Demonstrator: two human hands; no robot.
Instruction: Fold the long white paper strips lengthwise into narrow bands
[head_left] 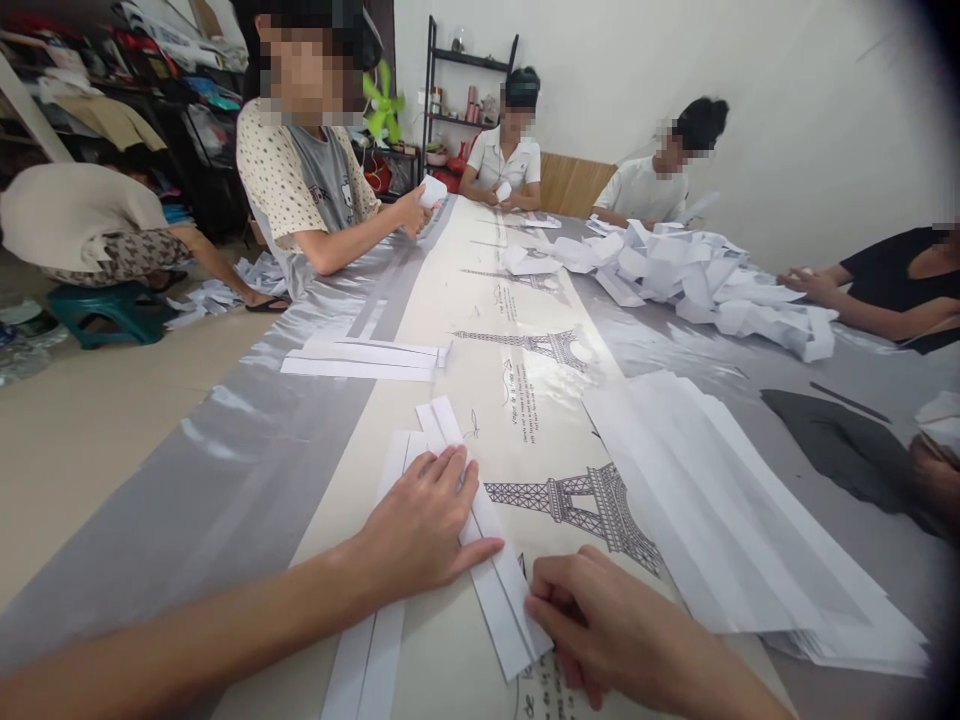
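My left hand (427, 520) lies with its fingers stretched on a folded white paper strip (499, 590), pressing it against the table. My right hand (592, 620) is curled, with thumb and index finger pinched at the strip's lower right edge. Beneath my left forearm another long white strip (375, 640) with a dark line runs toward the near edge. To the right of my hands rests a stack of large white sheets (735, 510). Farther up on the left side of the table are more flat strips (360, 358).
The long table (442, 310) has a cover printed with towers. A heap of folded white paper (697, 275) stands at the back right, a dark cloth (832, 440) at the right. Several people sit around the table; one crouches near a green stool (105, 310) at the left.
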